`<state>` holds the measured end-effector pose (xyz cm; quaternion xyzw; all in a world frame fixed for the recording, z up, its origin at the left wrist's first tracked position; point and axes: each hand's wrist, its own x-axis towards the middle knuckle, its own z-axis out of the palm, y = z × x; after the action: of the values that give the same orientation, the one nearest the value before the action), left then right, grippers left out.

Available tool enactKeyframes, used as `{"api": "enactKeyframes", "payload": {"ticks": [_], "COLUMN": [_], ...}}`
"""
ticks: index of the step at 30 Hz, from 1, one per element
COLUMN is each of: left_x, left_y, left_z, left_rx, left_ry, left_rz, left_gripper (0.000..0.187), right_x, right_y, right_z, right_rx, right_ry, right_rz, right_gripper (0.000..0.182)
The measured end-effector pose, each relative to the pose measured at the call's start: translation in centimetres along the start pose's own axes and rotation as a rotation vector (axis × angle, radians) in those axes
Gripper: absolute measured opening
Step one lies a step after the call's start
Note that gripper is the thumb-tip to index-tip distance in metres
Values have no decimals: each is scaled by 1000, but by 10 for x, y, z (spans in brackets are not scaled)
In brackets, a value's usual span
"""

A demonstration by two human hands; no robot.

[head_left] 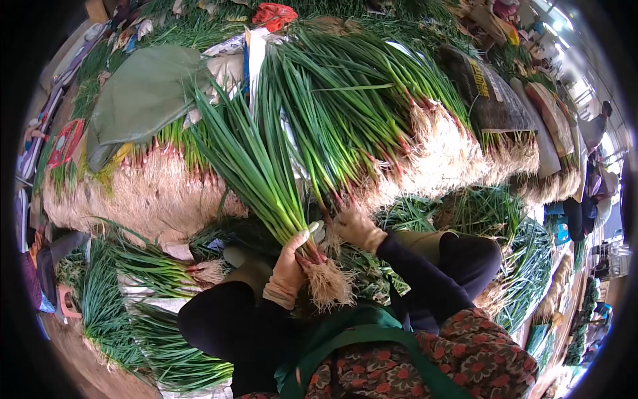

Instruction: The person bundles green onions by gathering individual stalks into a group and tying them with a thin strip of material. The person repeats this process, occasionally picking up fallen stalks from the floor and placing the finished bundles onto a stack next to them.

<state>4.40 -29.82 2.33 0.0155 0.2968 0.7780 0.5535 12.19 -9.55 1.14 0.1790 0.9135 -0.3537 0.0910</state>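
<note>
My left hand [290,266], in a pale glove, is closed round a bunch of spring onions [269,189] just above their reddish bases. The bunch leans up and to the left, its pale roots [329,284] hanging over my lap. My right hand [357,228], gloved too, is closed at the reddish lower stems of a few spring onions [325,183] at the near edge of the large heap [362,100]. Its fingertips are partly hidden among stems and roots.
A root-fringed heap under a green cloth [143,93] stands at left. A dark sack [488,93] covers more onions at right. Smaller bundles [166,269] lie beside my left knee, loose greens [478,213] beyond my right. Other people [598,193] are at the far right.
</note>
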Motion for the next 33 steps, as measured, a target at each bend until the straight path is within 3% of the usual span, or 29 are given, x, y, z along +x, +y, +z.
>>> {"api": "enactKeyframes", "payload": {"ticks": [2, 4, 6, 8, 11, 17, 19, 21, 24, 27, 29, 30, 32, 33], "left_x": [-1, 1, 3, 0, -3, -4, -6, -4, 3, 1, -4, -7, -11, -15], "left_y": [3, -2, -7, -7, -6, -2, -1, -4, -11, -13, -3, 2, 6, 8], "left_z": [19, 29, 16, 10, 13, 16, 16, 10, 5, 6, 16, 35, 32, 40], "left_rx": [-41, -74, -167, -236, -212, -144, -132, -135, -42, 92, 53, -67, -281, -298], "left_ry": [107, 204, 144, 78, 114, 125, 128, 127, 156, 243, 251, 367, 88, 159], "left_rz": [-17, 20, 23, 36, 25, -45, -44, -32, -13, -30, 22, 75, 110, 107], "left_gripper": [50, 50, 47, 46, 43, 45, 45, 40, 33, 31, 33, 34, 35, 36], "right_x": [-12, -3, 21, 45, 62, 135, 113, 84, 59, 21, 43, 46, 36, 34], "right_y": [17, 27, 26, 15, -11, 53, 21, -23, -8, -47, 0, 1, 13, 3], "right_z": [15, 12, 0, 3, 6, 49, 21, -12, 17, 10, 38, 38, 26, 22], "right_rx": [92, -42, 15, -156, -501, -831, -663, -229, -488, -140, -146, -149, 1447, 1482], "right_ry": [67, 240, 258, 266, 317, 310, 200, 90, 193, 62, 201, 268, 5, -127], "right_rz": [-205, -290, 30, 99, -20, 343, 191, 70, -767, -266, -457, -556, 449, 402], "right_gripper": [27, 26, 27, 33, 40, 40, 39, 37, 17, 19, 18, 18, 20, 22]}}
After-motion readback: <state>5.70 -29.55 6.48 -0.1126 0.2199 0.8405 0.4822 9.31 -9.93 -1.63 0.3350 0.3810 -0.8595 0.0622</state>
